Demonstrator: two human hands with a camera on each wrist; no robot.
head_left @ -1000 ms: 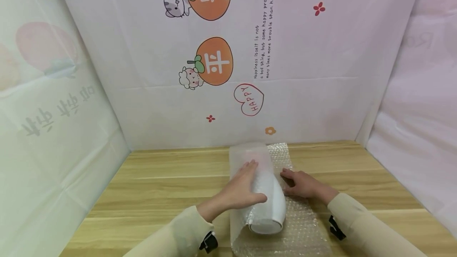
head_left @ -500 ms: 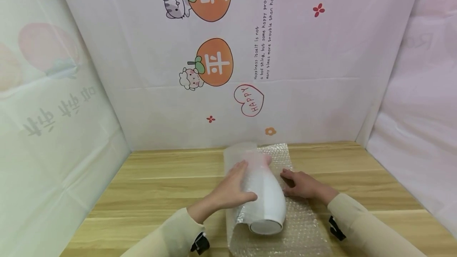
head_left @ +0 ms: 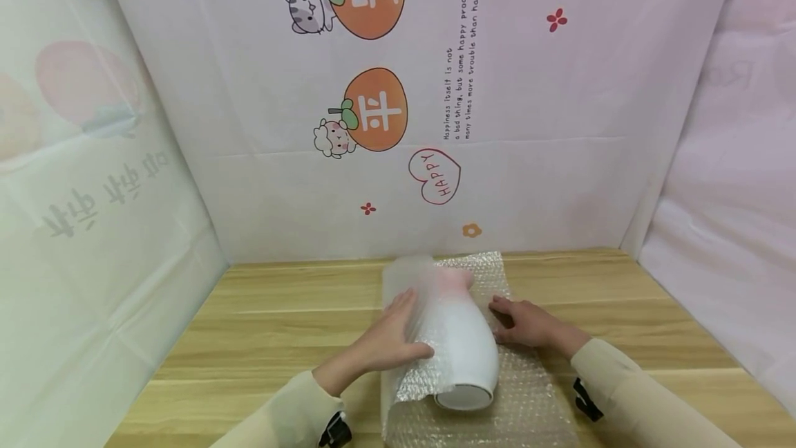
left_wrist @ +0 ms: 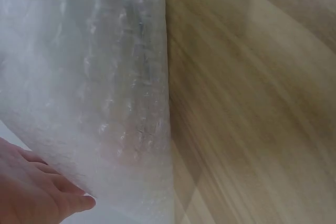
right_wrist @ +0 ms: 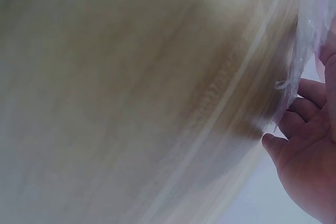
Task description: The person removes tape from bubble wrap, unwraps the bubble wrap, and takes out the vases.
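Observation:
A white vase (head_left: 469, 337) with a pink neck lies on its side, its round base (head_left: 463, 397) facing me, on a sheet of bubble wrap (head_left: 522, 393). One flap of the wrap (head_left: 423, 372) is folded over the vase's left side; the pink neck shows beyond the flap's edge. My left hand (head_left: 382, 341) rests on this flap with fingers stretched and thumb spread. In the left wrist view, the hand (left_wrist: 37, 192) is at the wrap's edge. My right hand (head_left: 528, 323) rests on the wrap just right of the vase, fingers loosely bent, fingertips at the plastic (right_wrist: 299, 61).
The wooden tabletop (head_left: 298, 323) extends on both sides of the wrap. A white cloth with printed fruit and lettering (head_left: 528, 88) hangs behind it, and more cloth (head_left: 93, 192) hangs at the left and right.
My left hand has moved left with the wrap's flap, uncovering more of the vase's body and its pink neck. The right hand has stayed in place.

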